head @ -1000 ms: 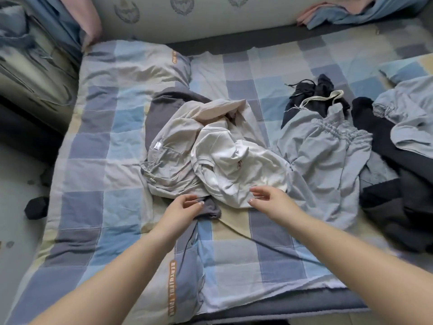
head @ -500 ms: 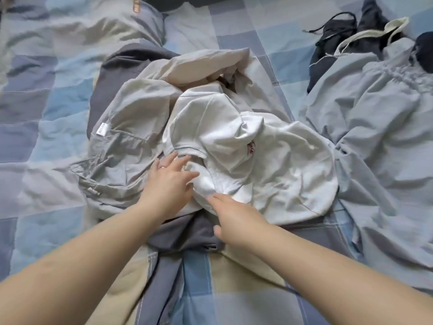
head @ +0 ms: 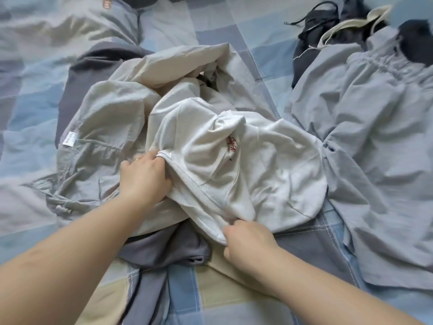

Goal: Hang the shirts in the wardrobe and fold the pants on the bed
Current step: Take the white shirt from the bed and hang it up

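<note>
The left hand [head: 144, 177] grips the ribbed grey-white collar edge of a crumpled white cotton shirt [head: 253, 174], fingers curled under the fabric; a ring shows on one finger. The right hand [head: 248, 247] pinches the same shirt's lower hem between thumb and fingers. Both hands lie on a bed [head: 35, 109] covered by a soft checked quilt in blue, grey and cream squares, which spreads under and around everything. To the right of the right hand sprawls a wide pale grey-blue pair of pants [head: 375, 141] with a gathered elastic waist. Under and beyond the left hand sits a rumpled light grey woven garment [head: 98, 127] with a small white label, its cream lining turned out above the shirt. Between the two forearms a smooth dark grey garment [head: 164, 249] bunches beneath the shirt. Far beyond the right hand lies a black garment [head: 311, 34] with drawcords and a cream band. The white shirt shows small red lettering near its middle.
</note>
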Demonstrator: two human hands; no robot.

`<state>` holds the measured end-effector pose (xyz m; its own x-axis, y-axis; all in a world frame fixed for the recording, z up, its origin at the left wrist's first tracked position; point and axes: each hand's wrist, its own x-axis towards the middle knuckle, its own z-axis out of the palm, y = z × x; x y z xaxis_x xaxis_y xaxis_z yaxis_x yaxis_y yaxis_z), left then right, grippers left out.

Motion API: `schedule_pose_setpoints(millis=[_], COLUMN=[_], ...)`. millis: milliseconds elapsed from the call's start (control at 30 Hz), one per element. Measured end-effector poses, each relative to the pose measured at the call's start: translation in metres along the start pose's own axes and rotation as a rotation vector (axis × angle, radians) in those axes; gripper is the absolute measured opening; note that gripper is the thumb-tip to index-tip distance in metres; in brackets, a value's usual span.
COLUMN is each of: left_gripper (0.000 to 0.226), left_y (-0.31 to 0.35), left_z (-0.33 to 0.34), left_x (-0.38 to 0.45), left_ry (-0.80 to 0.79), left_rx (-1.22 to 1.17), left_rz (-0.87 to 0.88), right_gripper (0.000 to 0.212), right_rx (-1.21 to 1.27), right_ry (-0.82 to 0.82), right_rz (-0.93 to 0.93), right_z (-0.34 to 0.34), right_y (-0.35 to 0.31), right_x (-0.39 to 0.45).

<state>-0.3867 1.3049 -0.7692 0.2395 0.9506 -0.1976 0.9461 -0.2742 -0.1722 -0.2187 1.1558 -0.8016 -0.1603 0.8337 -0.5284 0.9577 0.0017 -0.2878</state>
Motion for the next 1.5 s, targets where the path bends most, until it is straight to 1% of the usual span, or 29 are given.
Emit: schedule_pose_setpoints(millis=[67, 100, 167, 233, 300, 433, 567, 633, 667, 700, 800, 900, 1000, 1067, 1167, 1200, 1233, 1267, 1300, 1333, 1367, 1400, 1433, 1467, 1500], left_gripper=[0.017, 0.017, 0.019, 0.017, 0.017, 0.048, 0.065, 0.068, 0.068, 0.067, 0.069, 0.071, 0.071, 0.070, 0.070, 0.070, 0.071, 0.071, 0.072, 0.072, 0.072, 0.070, 0.067, 0.062, 0.056], left_y=[0.002, 0.003, 0.004, 0.005, 0.005, 0.008, 0.025, 0.034, 0.042, 0.046, 0.051, 0.065, 0.081, 0.087, 0.087, 0.086, 0.084, 0.081, 0.077, 0.075, 0.074, 0.074, 0.074, 0.076, 0.078], left_z=[-0.020, -0.033, -0.063, -0.095, -0.127, -0.208, -0.298, -0.348, -0.392, -0.422, -0.463, -0.510, -0.562, -0.584, -0.604, -0.610, -0.613, -0.615, -0.617, -0.618, -0.618, -0.619, -0.618, -0.618, -0.618], left_x=[-0.008, -0.012, -0.019, -0.030, -0.042, -0.062, -0.080, -0.090, -0.106, -0.116, -0.125, -0.150, -0.179, -0.195, -0.214, -0.221, -0.228, -0.235, -0.243, -0.249, -0.255, -0.263, -0.271, -0.281, -0.289], left_ry=[0.097, 0.124, 0.111, 0.100, 0.092, 0.099, 0.009, 0.000, 0.026, 0.035, 0.045, 0.034, 0.083, 0.103, 0.089, 0.094, 0.099, 0.107, 0.115, 0.121, 0.123, 0.116, 0.100, 0.093, 0.085], left_rx=[-0.113, -0.201, -0.388, -0.505, -0.507, -0.431, -0.315, -0.295, -0.303, -0.314, -0.393, -0.436, -0.457, -0.453, -0.403, -0.391, -0.378, -0.375, -0.387, -0.406, -0.428, -0.455, -0.477, -0.499, -0.514], left_rz=[0.014, 0.010, -0.007, 0.021, 0.098, 0.196, 0.284, 0.305, 0.316, 0.325, 0.350, 0.368, 0.427, 0.462, 0.475, 0.487, 0.499, 0.512, 0.528, 0.540, 0.555, 0.571, 0.590, 0.619, 0.657], right_gripper=[0.032, 0.032, 0.028, 0.024, 0.020, 0.024, 0.023, 0.024, 0.025, 0.027, 0.029, 0.033, 0.039, 0.033, 0.011, 0.009, 0.011, 0.011, 0.007, 0.021, 0.041, 0.048, 0.039, 0.021, 0.013], right_rx=[-0.016, -0.031, -0.054, -0.057, -0.072, -0.120, -0.153, -0.169, -0.196, -0.229, -0.254, -0.305, -0.374, -0.401, -0.390, -0.403, -0.431, -0.461, -0.471, -0.496, -0.533, -0.558, -0.577, -0.576, -0.591], right_ry=[-0.022, -0.003, 0.037, 0.080, 0.106, 0.183, 0.346, 0.400, 0.440, 0.455, 0.514, 0.478, 0.488, 0.550, 0.697, 0.738, 0.757, 0.758, 0.756, 0.765, 0.807, 0.809, 0.805, 0.807, 0.847], right_rz=[0.014, 0.011, -0.007, -0.024, -0.018, 0.000, -0.053, -0.063, -0.064, -0.071, -0.104, -0.085, -0.069, -0.068, -0.171, -0.208, -0.244, -0.256, -0.233, -0.180, -0.188, -0.197, -0.179, -0.141, -0.117], right_z=[-0.014, -0.022, -0.044, -0.069, -0.098, -0.173, -0.254, -0.294, -0.325, -0.346, -0.375, -0.405, -0.438, -0.454, -0.477, -0.485, -0.493, -0.498, -0.504, -0.511, -0.515, -0.516, -0.516, -0.516, -0.514], right_y=[0.009, 0.014, 0.023, 0.030, 0.037, 0.054, 0.069, 0.074, 0.079, 0.079, 0.077, 0.072, 0.067, 0.065, 0.058, 0.053, 0.048, 0.041, 0.030, 0.021, 0.015, 0.006, -0.005, -0.016, -0.022], right_x=[-0.020, -0.030, -0.053, -0.077, -0.103, -0.153, -0.208, -0.236, -0.270, -0.291, -0.312, -0.346, -0.390, -0.417, -0.459, -0.475, -0.489, -0.503, -0.518, -0.530, -0.540, -0.551, -0.563, -0.577, -0.588])
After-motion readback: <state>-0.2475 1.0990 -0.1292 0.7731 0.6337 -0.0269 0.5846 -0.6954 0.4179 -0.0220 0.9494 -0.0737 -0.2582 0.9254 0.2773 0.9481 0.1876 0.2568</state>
